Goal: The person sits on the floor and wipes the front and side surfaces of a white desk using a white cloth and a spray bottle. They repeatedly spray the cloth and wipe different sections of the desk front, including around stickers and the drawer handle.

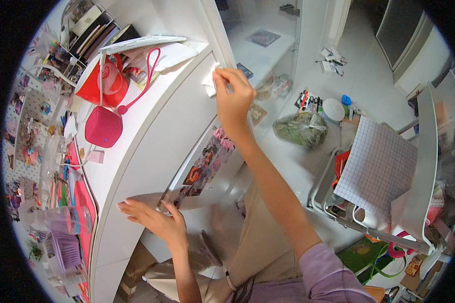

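A crumpled white tissue [210,82] is pinched in the fingers of my right hand [236,99]. It rests against the white desk's drawer front [163,113], close to the desk's far end. Nearer to me, my left hand [155,223] lies with fingers spread on the same white front, holding nothing. Between the hands, an opened drawer [208,163] juts out, its face covered in cartoon pictures with pink flowers at one corner.
On the desk top stand a red bucket-like container [110,83], a crimson speaker [103,127] and a purple brush [66,250]. A cart [322,189] carrying gridded paper [379,166] is at right. A bag of greenery [301,128] sits on the floor.
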{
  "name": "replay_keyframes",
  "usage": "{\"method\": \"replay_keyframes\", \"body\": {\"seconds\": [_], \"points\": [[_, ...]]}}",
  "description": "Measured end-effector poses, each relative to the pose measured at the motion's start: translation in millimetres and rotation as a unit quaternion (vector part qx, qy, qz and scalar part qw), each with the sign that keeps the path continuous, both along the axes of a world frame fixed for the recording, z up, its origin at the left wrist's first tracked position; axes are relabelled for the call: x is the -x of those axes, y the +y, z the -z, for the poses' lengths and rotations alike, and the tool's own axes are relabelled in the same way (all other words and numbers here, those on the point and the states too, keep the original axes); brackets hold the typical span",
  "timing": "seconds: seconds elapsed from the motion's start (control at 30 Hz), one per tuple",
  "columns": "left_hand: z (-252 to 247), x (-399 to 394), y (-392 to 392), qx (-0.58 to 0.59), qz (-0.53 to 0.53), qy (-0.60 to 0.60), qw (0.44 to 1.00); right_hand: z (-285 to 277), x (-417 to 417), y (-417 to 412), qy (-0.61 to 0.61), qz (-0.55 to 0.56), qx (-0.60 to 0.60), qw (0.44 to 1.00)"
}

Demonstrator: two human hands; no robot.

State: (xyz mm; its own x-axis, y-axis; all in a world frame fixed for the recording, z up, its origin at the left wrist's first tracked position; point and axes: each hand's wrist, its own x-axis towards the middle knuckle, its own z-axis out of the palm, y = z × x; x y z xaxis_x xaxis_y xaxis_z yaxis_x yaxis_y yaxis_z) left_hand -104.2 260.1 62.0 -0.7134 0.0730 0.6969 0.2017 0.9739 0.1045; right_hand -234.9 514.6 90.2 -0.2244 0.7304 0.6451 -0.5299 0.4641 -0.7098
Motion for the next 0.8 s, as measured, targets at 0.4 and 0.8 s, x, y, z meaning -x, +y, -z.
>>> {"method": "replay_keyframes", "body": {"seconds": [0.4,0.8], "points": [[-60.5,91.2,150.6,0.212,0.239,0.021,0.947,17.8,-0.3,-1.2,-0.001,-0.038,0.051,0.998],[-52.3,109.2,143.0,0.337,0.173,0.075,0.923,19.6,-0.7,-2.1,-0.015,0.019,0.020,1.000]]}}
